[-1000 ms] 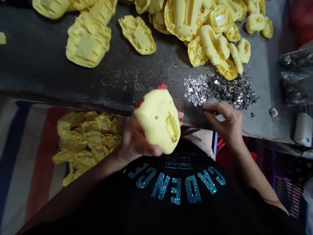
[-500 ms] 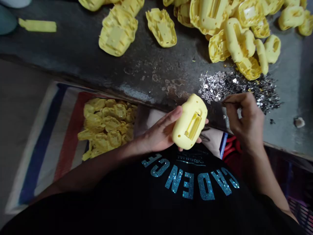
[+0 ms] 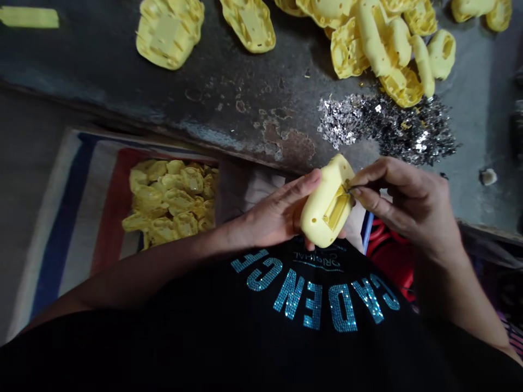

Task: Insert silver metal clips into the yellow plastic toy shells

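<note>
My left hand (image 3: 281,209) is closed around a yellow plastic shell (image 3: 321,215), held tilted in front of my chest with its long rectangular slot facing up. Thumb and fingers of my right hand (image 3: 402,198) pinch a small dark metal piece (image 3: 350,189) at the upper end of that slot. Fingertips cover most of the piece, so its full shape is hidden. Just beyond, on the bench, lies a heap of small shiny metal pieces (image 3: 384,125).
More yellow shells (image 3: 376,41) are piled on the dark metal bench (image 3: 245,98), with other shells (image 3: 169,32) at left. Below its front edge, a striped sack (image 3: 106,207) holds many yellow parts (image 3: 175,196). A small whitish lump (image 3: 488,176) sits at right.
My right hand has come from beside the metal heap to the shell, bringing the small metal piece to its slot. The left hand still holds the shell, now more tilted. The view has shifted.
</note>
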`<state>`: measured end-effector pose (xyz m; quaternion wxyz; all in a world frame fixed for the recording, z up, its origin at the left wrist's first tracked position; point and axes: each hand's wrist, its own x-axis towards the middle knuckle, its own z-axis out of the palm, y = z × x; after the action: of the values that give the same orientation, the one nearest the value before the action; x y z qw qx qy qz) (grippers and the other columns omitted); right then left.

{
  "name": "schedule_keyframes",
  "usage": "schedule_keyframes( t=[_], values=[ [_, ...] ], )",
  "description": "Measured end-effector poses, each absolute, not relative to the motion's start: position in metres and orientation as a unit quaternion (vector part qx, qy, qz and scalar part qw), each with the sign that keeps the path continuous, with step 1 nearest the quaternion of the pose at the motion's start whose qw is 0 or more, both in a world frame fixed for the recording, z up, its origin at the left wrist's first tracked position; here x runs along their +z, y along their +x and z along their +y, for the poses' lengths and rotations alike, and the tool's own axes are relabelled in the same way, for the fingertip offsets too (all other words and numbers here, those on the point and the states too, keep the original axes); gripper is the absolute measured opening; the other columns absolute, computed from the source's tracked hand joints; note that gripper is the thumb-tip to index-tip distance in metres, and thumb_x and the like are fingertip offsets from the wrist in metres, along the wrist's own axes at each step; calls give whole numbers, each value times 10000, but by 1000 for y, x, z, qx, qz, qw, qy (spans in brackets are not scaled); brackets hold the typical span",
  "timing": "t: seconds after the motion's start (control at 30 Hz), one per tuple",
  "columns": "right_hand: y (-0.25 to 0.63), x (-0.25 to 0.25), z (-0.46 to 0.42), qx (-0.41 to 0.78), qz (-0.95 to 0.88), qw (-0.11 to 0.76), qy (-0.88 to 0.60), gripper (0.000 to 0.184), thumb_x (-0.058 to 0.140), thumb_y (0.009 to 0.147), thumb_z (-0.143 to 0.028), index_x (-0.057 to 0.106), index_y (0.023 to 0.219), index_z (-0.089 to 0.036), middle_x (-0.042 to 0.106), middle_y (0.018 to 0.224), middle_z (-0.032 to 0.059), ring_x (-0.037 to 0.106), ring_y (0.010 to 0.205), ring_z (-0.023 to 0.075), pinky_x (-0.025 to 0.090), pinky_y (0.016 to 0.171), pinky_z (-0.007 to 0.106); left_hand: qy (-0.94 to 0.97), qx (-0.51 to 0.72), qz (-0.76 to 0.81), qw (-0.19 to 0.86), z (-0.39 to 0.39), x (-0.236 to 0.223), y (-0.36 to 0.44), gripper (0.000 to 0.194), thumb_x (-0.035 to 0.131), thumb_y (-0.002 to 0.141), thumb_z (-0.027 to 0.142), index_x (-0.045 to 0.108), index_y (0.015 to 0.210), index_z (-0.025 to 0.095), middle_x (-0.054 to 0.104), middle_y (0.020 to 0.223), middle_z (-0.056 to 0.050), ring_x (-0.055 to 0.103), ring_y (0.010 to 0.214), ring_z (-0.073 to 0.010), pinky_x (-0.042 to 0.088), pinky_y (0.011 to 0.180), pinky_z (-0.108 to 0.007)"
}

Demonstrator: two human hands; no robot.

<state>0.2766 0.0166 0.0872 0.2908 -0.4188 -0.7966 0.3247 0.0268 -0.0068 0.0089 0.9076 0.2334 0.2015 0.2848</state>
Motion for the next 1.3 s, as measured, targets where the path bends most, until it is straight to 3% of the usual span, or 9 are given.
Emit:
schedule_keyframes(
  t=[0.1,0.23,0.4,0.7,0.8,0.9,1.0,1.2,1.3],
  values=[
    [276,89,12,287,-820,280,-409,74,789,1118,-297,824,1066,-335,857,988,5,787,814,216,630,761,397,242,281,204,906,-8,9,28,901,805,1006,799,606,1703,263,876,1204,-134,893,921,-320,640,570,-307],
    [274,90,7,222,-850,257,-402,79,758,1139,-295,819,1096,-321,860,1009,21,780,808,216,612,711,369,231,289,208,906,-9,9,28,794,829,1015,753,686,1589,224,862,1093,-102,890,900,-300,672,579,-290],
    [271,86,6,148,-875,252,-387,107,727,1141,-208,806,1119,-277,869,1032,39,817,887,214,629,752,327,203,291,184,917,-9,7,31,731,763,1080,732,651,1635,269,871,1187,-108,907,908,-296,668,534,-254],
    [271,81,-3,200,-809,330,-443,161,787,1113,-177,853,1147,-320,883,1016,7,801,820,202,644,747,361,171,284,176,927,-6,9,29,760,744,1094,703,600,1707,278,868,1320,-153,920,957,-341,660,520,-272],
    [277,74,-1,241,-783,348,-456,156,884,1059,-246,863,1190,-327,873,1075,23,797,861,217,639,739,376,203,302,193,911,-9,11,30,828,803,1038,749,621,1697,281,860,1340,-156,913,981,-353,641,507,-275],
    [282,67,7,323,-762,329,-454,397,992,978,-418,838,1334,-331,847,1306,68,827,1072,267,664,772,382,246,359,251,864,-14,13,35,860,866,975,797,671,1647,297,867,1262,-123,890,988,-334,664,577,-302],
    [282,64,14,381,-748,310,-446,517,1002,954,-530,813,1394,-334,824,1375,84,828,1181,301,700,825,404,288,403,290,819,-19,13,41,833,942,922,767,703,1583,321,872,1165,-70,876,1023,-327,703,705,-355],
    [288,57,11,382,-694,401,-460,334,972,983,-420,858,1294,-373,843,1307,50,816,1167,291,702,866,442,308,402,318,802,-9,19,34,859,884,897,871,733,1498,275,869,1325,-124,864,1142,-389,734,783,-435],
    [308,38,12,340,-655,442,-509,246,938,996,-431,867,1220,-362,853,1217,42,810,1052,272,672,828,435,441,428,384,689,17,25,21,866,914,912,769,670,1595,296,855,1377,-117,863,1129,-367,734,845,-465]
  ],
)
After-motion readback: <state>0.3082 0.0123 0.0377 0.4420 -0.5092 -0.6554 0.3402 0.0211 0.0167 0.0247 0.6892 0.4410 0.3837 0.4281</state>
